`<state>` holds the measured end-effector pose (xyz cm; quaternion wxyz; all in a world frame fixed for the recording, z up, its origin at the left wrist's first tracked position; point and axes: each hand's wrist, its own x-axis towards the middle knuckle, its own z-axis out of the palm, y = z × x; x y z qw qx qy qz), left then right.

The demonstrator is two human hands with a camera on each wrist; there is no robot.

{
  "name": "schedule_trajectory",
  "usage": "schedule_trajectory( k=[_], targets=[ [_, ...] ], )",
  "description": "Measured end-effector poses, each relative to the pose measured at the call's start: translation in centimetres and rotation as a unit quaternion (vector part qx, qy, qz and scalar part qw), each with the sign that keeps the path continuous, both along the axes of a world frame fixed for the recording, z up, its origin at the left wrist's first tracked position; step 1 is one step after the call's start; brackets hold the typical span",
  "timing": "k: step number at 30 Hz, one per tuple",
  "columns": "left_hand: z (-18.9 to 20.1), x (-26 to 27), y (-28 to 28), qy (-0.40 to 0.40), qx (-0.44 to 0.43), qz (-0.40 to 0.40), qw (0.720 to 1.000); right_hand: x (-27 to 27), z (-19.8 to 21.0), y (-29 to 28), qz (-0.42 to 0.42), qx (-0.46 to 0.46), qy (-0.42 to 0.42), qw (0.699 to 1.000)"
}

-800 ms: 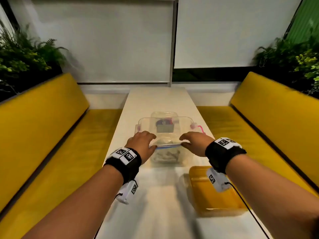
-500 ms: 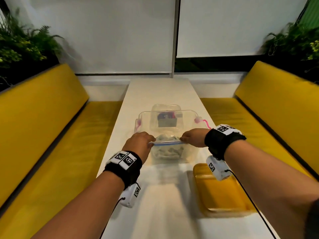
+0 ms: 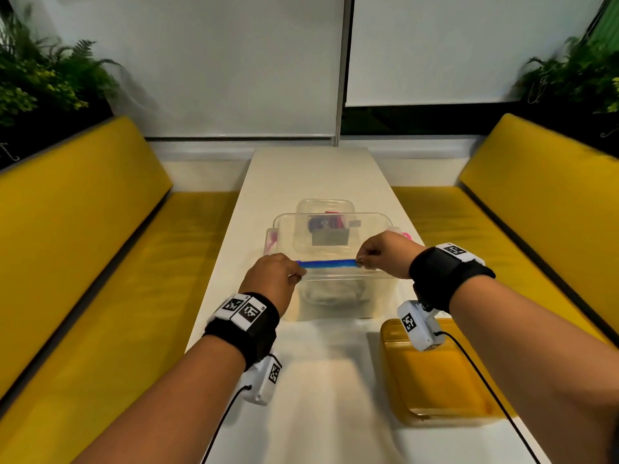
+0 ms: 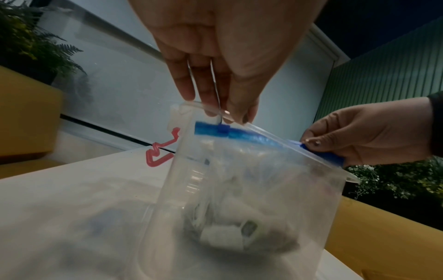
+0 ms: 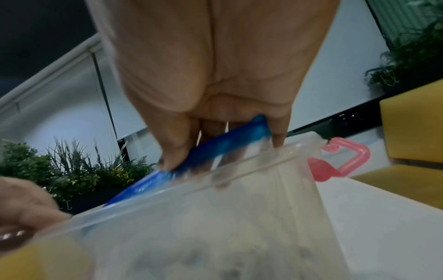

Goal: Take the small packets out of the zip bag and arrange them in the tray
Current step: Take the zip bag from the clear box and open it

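From the head view, the left hand (image 3: 278, 279) and right hand (image 3: 385, 254) each pinched one end of the zip bag (image 3: 330, 286), its blue strip running side to side inside the clear box (image 3: 335, 226). The yellow tray (image 3: 445, 383) lay nearer the right hand.

From the left wrist, small packets (image 4: 225, 235) sat low in the bag.

From the right wrist, fingers (image 5: 177, 151) curled around the blue strip.
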<state>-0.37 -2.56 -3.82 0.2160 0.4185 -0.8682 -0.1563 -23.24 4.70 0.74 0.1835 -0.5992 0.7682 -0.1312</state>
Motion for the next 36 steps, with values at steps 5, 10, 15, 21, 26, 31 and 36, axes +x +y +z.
schedule_trajectory(
  k=[5,10,15,21,26,31,36],
  targets=[
    [0.1,0.3,0.2,0.009,0.008,-0.009,1.0,-0.3,1.2,-0.4,-0.024,-0.124,0.052,0.991],
    [0.6,1.4,0.7,0.088,0.029,-0.012,0.996,0.7,4.6,0.6,-0.012,-0.236,0.142,0.961],
    [4.2,3.3,1.8,0.187,0.001,-0.011,0.982,2.9,10.3,3.1,0.02,-0.353,0.151,0.923],
    [9.1,6.6,4.1,0.338,0.004,0.008,0.941,6.0,13.8,7.1,0.034,-0.43,0.089,0.898],
    [7.8,10.1,6.3,0.388,0.144,0.014,0.91,9.1,8.7,10.1,0.053,-0.395,0.0,0.917],
    [3.2,13.8,10.1,0.355,0.26,0.04,0.897,12.2,0.8,12.5,0.053,-0.297,-0.086,0.95],
    [-1.1,16.7,13.0,0.339,0.285,0.067,0.894,13.6,-4.0,13.7,0.022,-0.236,-0.111,0.965]
  ],
)
